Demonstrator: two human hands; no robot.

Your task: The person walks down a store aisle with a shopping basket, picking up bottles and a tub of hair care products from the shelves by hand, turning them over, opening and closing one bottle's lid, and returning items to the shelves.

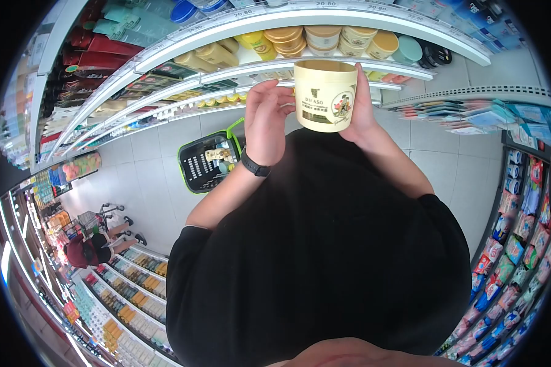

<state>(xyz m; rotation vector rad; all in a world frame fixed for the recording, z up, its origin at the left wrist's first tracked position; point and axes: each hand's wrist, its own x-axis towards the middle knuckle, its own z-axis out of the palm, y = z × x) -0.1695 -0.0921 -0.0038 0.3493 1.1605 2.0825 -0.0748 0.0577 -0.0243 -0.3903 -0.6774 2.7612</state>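
Note:
A pale yellow tub (326,96) with a printed label and a round picture stands upright in front of my chest, close to the shelf of similar tubs. My right hand (362,110) is closed round its right side, with most of the fingers hidden behind it. To the left of the tub, my left hand (269,116) is raised with its fingers apart and slightly bent, the fingertips near the tub's left wall. A dark watch (254,164) is on my left wrist.
Shelves (226,70) of tubs and bottles curve across the front. A black and green basket (196,160) holding some items sits on the floor, left of centre. At the far left is another person (90,249) by a cart. Packets fill a rack (502,244) at the right.

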